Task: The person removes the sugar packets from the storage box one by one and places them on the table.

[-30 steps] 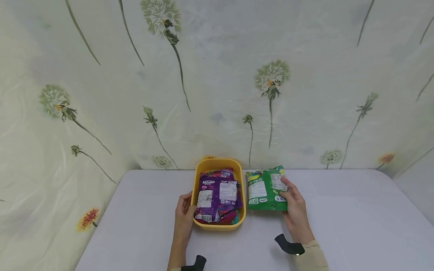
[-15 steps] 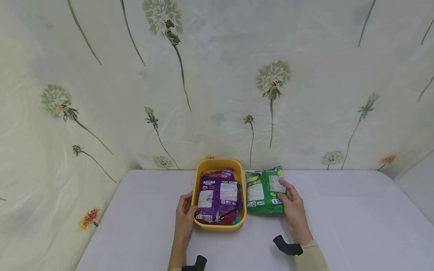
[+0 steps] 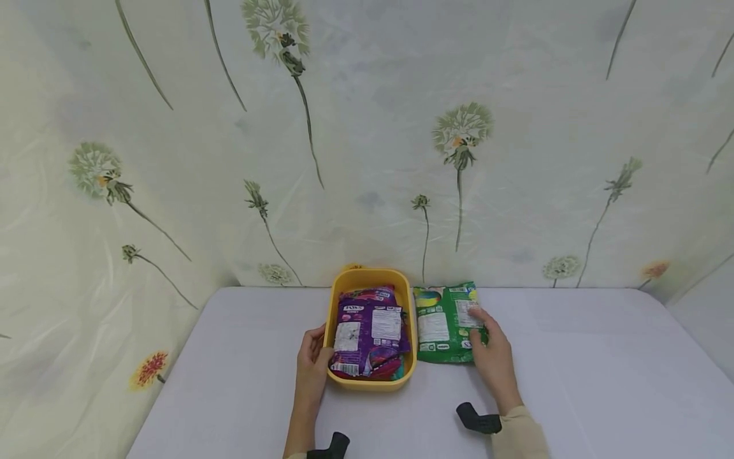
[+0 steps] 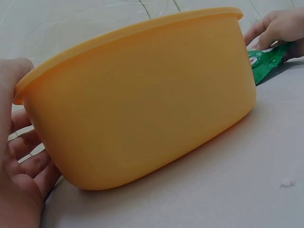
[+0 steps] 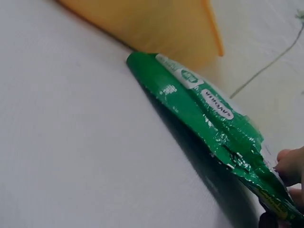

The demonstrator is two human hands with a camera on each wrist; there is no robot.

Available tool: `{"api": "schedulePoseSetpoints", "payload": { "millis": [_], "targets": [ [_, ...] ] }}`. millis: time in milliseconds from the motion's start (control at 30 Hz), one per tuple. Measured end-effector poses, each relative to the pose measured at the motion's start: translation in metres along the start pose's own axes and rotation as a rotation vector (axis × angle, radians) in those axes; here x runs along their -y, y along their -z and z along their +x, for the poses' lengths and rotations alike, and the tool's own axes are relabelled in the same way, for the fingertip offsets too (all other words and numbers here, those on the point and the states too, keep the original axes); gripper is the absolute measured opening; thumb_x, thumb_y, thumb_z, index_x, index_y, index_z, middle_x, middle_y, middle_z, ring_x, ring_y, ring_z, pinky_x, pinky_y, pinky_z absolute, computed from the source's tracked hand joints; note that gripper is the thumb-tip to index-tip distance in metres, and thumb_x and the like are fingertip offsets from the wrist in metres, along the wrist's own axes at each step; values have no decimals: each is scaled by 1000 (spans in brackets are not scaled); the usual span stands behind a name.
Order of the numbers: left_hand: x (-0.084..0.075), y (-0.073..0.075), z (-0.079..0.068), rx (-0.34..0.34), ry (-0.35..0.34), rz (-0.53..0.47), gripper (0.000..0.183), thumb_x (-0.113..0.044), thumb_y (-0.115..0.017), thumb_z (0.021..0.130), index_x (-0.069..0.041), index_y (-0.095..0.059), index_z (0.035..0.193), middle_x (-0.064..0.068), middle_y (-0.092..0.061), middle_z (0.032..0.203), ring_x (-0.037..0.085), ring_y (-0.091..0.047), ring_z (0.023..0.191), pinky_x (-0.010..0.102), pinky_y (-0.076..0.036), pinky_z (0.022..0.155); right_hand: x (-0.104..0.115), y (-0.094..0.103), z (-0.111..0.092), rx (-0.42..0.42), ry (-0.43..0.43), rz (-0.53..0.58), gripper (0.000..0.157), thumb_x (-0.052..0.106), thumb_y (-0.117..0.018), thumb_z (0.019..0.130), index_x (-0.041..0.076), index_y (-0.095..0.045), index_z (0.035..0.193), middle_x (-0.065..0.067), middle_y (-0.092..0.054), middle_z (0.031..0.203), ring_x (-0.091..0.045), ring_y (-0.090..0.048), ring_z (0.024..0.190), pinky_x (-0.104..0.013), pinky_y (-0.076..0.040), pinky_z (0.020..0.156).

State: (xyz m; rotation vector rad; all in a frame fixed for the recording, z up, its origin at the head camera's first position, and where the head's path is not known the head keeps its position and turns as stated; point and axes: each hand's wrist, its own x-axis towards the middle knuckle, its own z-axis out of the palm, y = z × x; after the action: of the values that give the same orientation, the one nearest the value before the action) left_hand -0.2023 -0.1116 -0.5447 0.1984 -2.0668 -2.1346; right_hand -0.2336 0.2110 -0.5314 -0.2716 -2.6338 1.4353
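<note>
Behind everything hangs a pale sheet point(image 3: 367, 191) printed with dandelions, and before it a white table point(image 3: 590, 376). The yellow tub point(image 4: 142, 99) sits upright near the table's far edge, with several packets inside. My green packet point(image 3: 438, 344) is just to its right, the near end raised; I can't tell whether it touches the tub. It shows white panels of small print and an oval with lettering too blurred for me to read surely. The purple packet point(image 3: 361, 341) lies uppermost in the tub, its white brand name looking like FOX'S, with a fine-print panel and a barcode point(image 3: 346, 368) at its lower left corner. My left hand point(image 3: 314, 360) is clamped on the tub's left wall, thumb at the rim, fingers curled along the outside. My right hand point(image 3: 494, 354) pinches the green packet's right edge, thumb and forefinger on the printed face
</note>
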Motion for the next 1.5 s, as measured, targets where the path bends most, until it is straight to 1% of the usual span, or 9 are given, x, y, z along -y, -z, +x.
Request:
{"api": "schedulePoseSetpoints", "payload": {
  "millis": [67,267,400,500,667,867,1000,1200,1500],
  "targets": [
    [0,-2,1,-1,-2,3,40,-5,-53,87,-15,-51,126,3,-51,138,20,-48,130,32,-41,106,-2,0,0,-13,35,-37,43,11,-42,96,12,-43,139,-17,-30,153,-39,-25,141,-57,-26,111],
    [2,-2,0,-1,-5,44,40,-5,-52,88,-12,-51,127,7,-51,139,25,-48,131,35,-41,106,-13,-2,-6,-44,125,-120,40,6,-46,94,6,-49,133,-21,-41,145,-40,-39,128,-53,-42,94],
    [2,-1,-3,-6,19,66,39,-5,-52,87,-12,-51,126,7,-51,139,25,-48,130,35,-42,105,-20,-4,-11,-29,118,-115,39,6,-47,93,6,-50,132,-22,-41,144,-40,-35,132,-54,-39,98],
    [1,1,-4,-10,24,66,39,-4,-52,87,-11,-52,126,7,-51,139,24,-49,129,34,-42,105,-21,-5,-13,-29,140,-103,38,5,-48,93,4,-51,130,-23,-42,143,-41,-33,135,-56,-35,103],
    [2,6,-5,-20,34,68,40,-4,-52,87,-11,-51,127,7,-51,139,22,-48,129,30,-43,105,-19,-9,-13,-32,184,-96,37,3,-49,92,3,-52,129,-24,-44,141,-41,-36,134,-56,-35,103],
    [1,11,-7,-51,53,68,41,-2,-51,89,-10,-48,129,6,-49,140,21,-47,130,22,-44,102,-14,-16,-10,-18,174,-103,38,8,-49,93,7,-50,131,-21,-42,143,-40,-33,132,-56,-35,99],
    [0,7,-7,-36,39,42,41,-1,-49,89,-8,-47,129,9,-47,142,23,-45,132,18,-43,101,-14,-12,-8,-16,146,-121,38,10,-48,94,10,-50,132,-19,-39,146,-38,-31,134,-55,-34,102],
    [-1,-5,-3,-31,25,40,41,-2,-51,88,-9,-48,128,9,-50,139,24,-47,130,20,-44,101,-15,1,-6,-20,121,-133,39,10,-48,94,10,-49,133,-19,-38,147,-38,-30,136,-55,-33,104],
    [0,-6,-1,-48,42,55,41,-2,-51,87,-8,-49,127,9,-50,140,25,-47,130,29,-44,103,-15,1,-4,-12,111,-128,40,10,-48,94,10,-47,134,-17,-38,147,-37,-30,135,-55,-35,102]
  ]
}}
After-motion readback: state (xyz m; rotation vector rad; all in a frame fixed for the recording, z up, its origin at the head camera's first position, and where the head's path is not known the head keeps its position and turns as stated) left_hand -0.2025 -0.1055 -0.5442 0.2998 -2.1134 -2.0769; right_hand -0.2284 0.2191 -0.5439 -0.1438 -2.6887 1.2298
